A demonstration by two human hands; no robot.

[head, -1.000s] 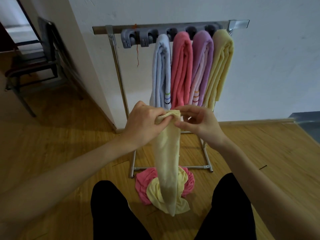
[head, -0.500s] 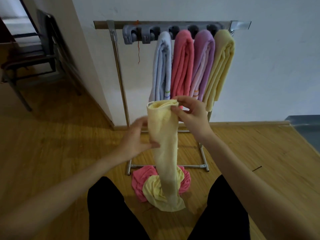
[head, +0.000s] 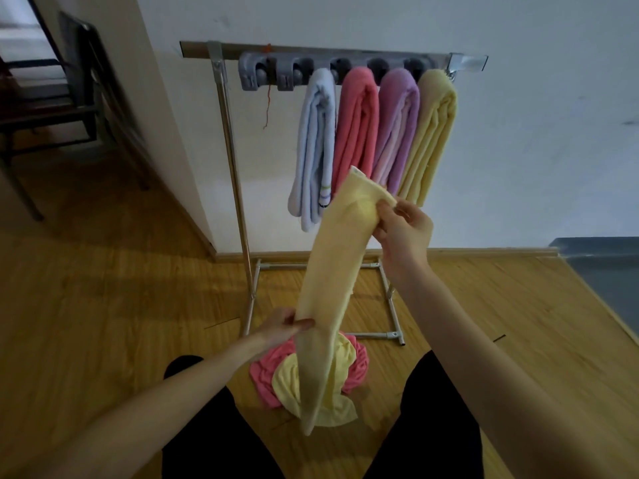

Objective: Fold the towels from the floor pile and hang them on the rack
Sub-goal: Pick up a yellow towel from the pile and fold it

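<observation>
Head view: right hand (head: 403,233) pinched the upper end of a long pale yellow towel (head: 328,295), fingers curled round the soft terry edge, held up in front of the rack. Left hand (head: 281,324) gripped the same towel lower down at its left edge, thumb on top, fingers wrapped behind. The towel was folded lengthwise into a narrow strip, slanting from upper right down to lower left, its bottom tip hanging just above the floor pile (head: 311,382). The pile was crumpled fabric on the wooden plank floor (head: 103,323): a pink towel (head: 266,375) underneath, a second yellow towel (head: 294,392) bunched on top, lying by the rack's base between the person's black-clad knees. The rack (head: 235,174) was thin shiny metal tubing with a flat top bar and a grey plastic clip strip (head: 273,72) with rounded holders. Four folded fluffy towels hung side by side from it, touching: light blue towel (head: 314,146), coral pink hanging towel (head: 356,122), lilac towel (head: 394,126), yellow hanging towel (head: 428,133). A thin red thread (head: 267,98) dangled from the bar. White wall (head: 518,133) behind. Dark metal chair (head: 52,108) at far left, blurred.
</observation>
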